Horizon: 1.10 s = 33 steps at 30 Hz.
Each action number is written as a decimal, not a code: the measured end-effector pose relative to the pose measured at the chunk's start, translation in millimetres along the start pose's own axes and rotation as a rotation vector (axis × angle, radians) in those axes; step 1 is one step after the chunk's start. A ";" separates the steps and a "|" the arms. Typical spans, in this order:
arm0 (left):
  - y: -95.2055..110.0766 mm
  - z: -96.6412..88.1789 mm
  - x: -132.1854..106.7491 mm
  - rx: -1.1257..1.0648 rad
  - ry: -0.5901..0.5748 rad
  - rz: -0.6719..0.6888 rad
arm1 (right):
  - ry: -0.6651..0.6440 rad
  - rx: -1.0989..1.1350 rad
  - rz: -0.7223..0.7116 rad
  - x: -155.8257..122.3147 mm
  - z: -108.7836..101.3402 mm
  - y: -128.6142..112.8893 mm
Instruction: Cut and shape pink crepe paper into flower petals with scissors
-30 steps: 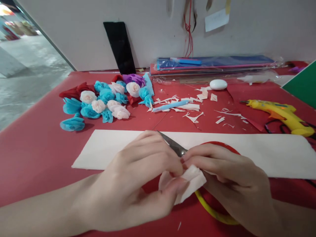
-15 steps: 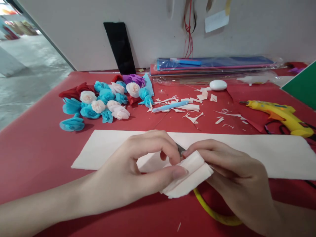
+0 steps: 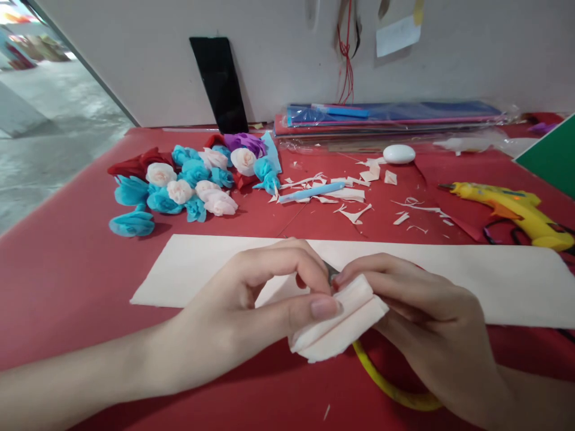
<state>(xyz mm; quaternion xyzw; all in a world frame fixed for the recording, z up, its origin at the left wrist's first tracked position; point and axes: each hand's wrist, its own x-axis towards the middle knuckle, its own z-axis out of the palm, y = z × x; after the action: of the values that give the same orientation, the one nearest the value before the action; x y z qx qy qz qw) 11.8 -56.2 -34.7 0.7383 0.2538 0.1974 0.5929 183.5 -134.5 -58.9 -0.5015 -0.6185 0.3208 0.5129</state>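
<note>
A small folded piece of cream crepe paper (image 3: 344, 332) is held in front of me. My left hand (image 3: 265, 299) pinches it from the left, the thumb lying on top and the other fingers curled behind. At its right end, my right hand (image 3: 426, 323) has its fingertips pressed on the paper. Below my right hand curves the yellow handle of a pair of scissors (image 3: 386, 389). A bit of dark metal shows between my hands. Whether the right hand also grips the scissors is hidden. Behind both hands lies a long cream paper strip (image 3: 485, 281).
Blue, pink, red and purple paper flowers (image 3: 193, 173) are heaped at the left. Paper scraps and a light blue stick (image 3: 309, 192) lie mid-table. A yellow glue gun (image 3: 503, 206) is at the right. A black phone (image 3: 220, 87) leans on the wall beside wrapped sheets (image 3: 404, 114).
My left thumb has shifted slightly on the folded paper, and its near left edge has tilted open a little. My right hand stays almost still.
</note>
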 end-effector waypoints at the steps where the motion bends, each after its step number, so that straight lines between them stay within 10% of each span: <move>1: -0.1 0.2 -0.7 -0.008 -0.001 -0.002 | 0.001 0.004 0.003 -0.1 0.0 0.1; 14: -2.9 1.2 -2.0 0.019 -0.015 0.021 | -0.005 0.007 -0.009 -0.1 0.0 2.1; 24: 0.4 -1.5 -6.7 0.759 0.136 0.538 | -0.017 -0.022 0.013 -0.4 -1.2 1.3; 33: 5.1 2.1 -3.9 0.889 0.280 0.627 | -0.032 -0.003 0.024 -1.3 -1.4 -1.5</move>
<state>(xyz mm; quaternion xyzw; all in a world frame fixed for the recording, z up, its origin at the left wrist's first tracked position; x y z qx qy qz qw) 10.7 -61.1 -30.2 0.9241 0.1573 0.3342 0.0985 184.3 -136.4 -57.6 -0.5044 -0.6210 0.3339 0.4984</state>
